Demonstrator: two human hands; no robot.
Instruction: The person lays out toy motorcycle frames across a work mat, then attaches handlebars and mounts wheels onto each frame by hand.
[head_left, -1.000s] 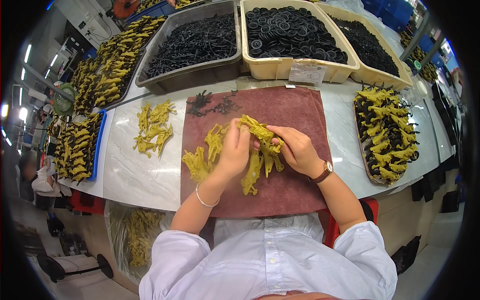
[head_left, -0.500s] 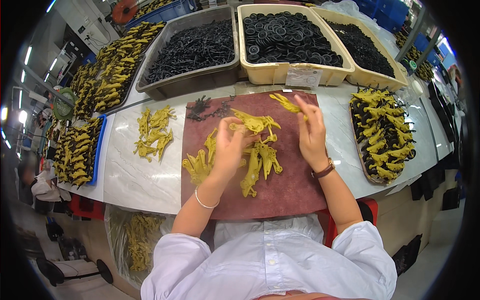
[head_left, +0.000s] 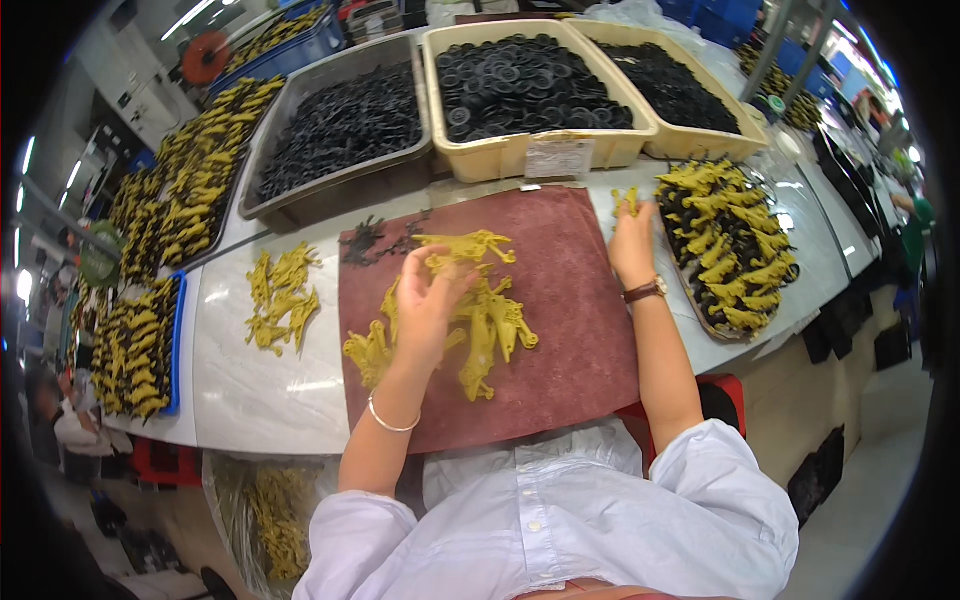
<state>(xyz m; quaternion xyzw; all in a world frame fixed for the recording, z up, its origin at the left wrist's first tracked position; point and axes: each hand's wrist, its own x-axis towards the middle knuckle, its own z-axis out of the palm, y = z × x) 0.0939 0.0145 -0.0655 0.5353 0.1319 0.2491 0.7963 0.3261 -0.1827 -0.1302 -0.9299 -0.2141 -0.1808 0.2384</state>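
Observation:
A dark red mat [head_left: 570, 300] lies on the white table, with a heap of yellow plastic toy pieces [head_left: 490, 325] on it. My left hand [head_left: 425, 305] rests on that heap, fingers curled around one yellow piece. My right hand [head_left: 632, 245] reaches out to the right edge of the mat and pinches a small yellow piece [head_left: 627, 200] beside the tray of finished yellow-and-black toys [head_left: 735, 245]. A watch sits on my right wrist, a bracelet on my left.
Bins of black rings [head_left: 530, 85] and black parts [head_left: 340, 125] stand behind the mat. A loose yellow pile [head_left: 280, 300] lies left of it. Trays of yellow toys [head_left: 135, 345] line the far left. A few black bits [head_left: 365, 240] lie at the mat's top corner.
My right hand left the heap and swung out to the right with a small yellow piece, reaching the tray of finished toys. My left hand stayed on the heap.

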